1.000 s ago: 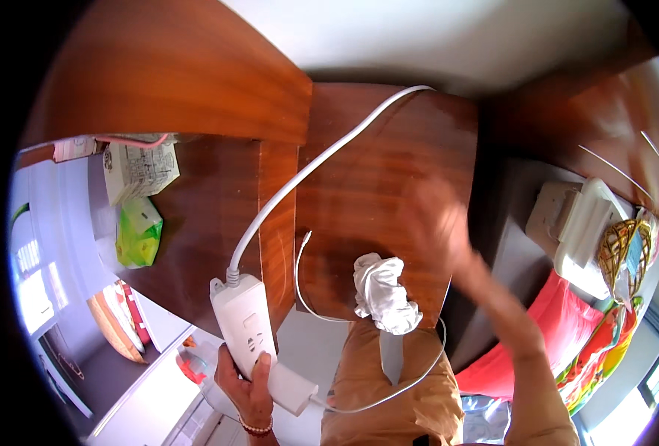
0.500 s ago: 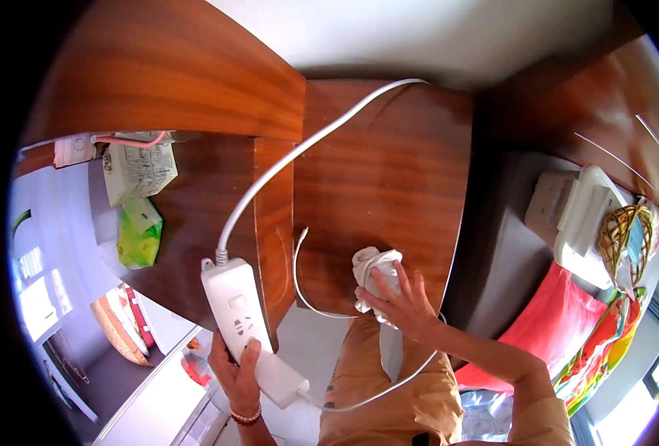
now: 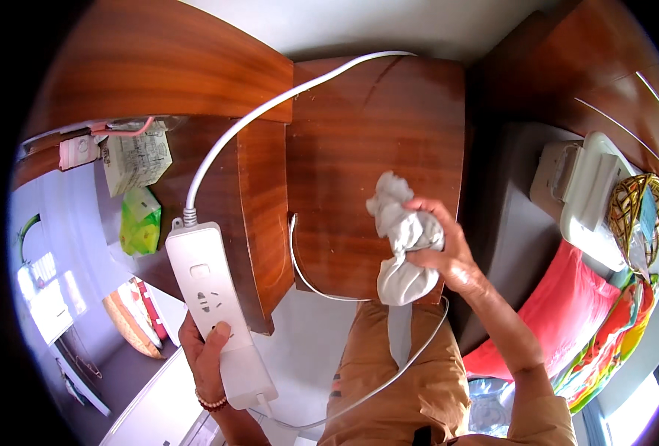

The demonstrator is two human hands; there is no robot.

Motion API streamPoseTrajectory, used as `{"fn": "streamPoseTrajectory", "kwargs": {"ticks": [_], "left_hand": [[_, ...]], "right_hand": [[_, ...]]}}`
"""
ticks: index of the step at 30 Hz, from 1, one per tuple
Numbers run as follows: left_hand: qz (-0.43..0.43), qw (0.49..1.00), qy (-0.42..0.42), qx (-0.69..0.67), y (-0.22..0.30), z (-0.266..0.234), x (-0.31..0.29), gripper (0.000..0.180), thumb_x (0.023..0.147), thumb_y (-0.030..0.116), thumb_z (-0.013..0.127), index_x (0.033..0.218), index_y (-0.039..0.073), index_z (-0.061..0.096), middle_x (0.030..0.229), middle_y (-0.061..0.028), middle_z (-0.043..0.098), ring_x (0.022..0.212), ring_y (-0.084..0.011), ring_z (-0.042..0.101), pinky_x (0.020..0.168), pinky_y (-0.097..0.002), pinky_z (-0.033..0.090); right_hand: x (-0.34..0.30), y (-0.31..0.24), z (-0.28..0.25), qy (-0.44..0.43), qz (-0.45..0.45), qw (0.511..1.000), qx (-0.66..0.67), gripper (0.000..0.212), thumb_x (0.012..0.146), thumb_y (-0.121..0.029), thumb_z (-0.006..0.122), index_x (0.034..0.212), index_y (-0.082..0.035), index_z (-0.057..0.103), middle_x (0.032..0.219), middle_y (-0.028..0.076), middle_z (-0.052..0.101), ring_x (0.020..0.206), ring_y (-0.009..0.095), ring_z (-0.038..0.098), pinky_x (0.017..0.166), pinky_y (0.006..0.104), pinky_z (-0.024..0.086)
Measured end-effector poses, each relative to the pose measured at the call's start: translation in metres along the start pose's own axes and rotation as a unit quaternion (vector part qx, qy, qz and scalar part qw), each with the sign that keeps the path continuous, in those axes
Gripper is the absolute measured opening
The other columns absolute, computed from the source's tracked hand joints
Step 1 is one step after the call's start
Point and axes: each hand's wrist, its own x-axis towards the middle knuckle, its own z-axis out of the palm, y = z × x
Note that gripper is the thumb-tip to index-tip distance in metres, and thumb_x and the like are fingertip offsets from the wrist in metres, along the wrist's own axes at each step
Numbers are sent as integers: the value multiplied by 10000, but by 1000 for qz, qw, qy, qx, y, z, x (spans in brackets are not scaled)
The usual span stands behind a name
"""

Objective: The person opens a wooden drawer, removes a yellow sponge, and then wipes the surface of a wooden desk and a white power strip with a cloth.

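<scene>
My left hand [image 3: 207, 357] is closed round the lower part of a white power strip [image 3: 209, 286], thumb on its face near the sockets. From the strip's top a thick white cord [image 3: 259, 111] arches to the wall behind the brown wooden cabinet top [image 3: 367, 141]. A thinner white cable [image 3: 411, 364] runs from its bottom end, loops past my legs and lies over the cabinet. My right hand [image 3: 448, 249] grips a crumpled whitish cloth [image 3: 404, 238] between thumb and fingers, over the near right of the cabinet top. Part of the cloth hangs below the fingers.
A dark grey mattress or bed edge [image 3: 504, 223] lies to the right, with a white plastic box [image 3: 593, 208], a woven basket [image 3: 634, 215] and a pink pillow [image 3: 553, 312]. On the left shelf stand a printed carton [image 3: 137, 157] and a green packet [image 3: 140, 221].
My right hand has gathered up the cloth from the near edge and moved slightly right and farther away. The power strip has shifted left and a little upward in view with my left hand.
</scene>
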Motion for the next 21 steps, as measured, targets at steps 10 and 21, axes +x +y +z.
{"fn": "streamPoseTrajectory", "kwargs": {"ticks": [10,21], "left_hand": [[89,984,-96,123,9,11,-27,463,697,207,615,1082,-37,534,909,-110,621,747,-153,578,704,-281,471],[90,969,-129,188,-13,9,-29,449,686,311,653,994,0,553,839,-148,652,685,-220,636,634,-341,525]], "right_hand": [[54,-73,110,23,-602,617,-506,448,672,-80,631,1077,-261,573,1333,69,382,1117,341,418,705,393,420],[126,-56,43,189,-511,595,-591,455,496,-209,762,925,-191,612,1123,29,569,1022,322,512,754,422,431]]}}
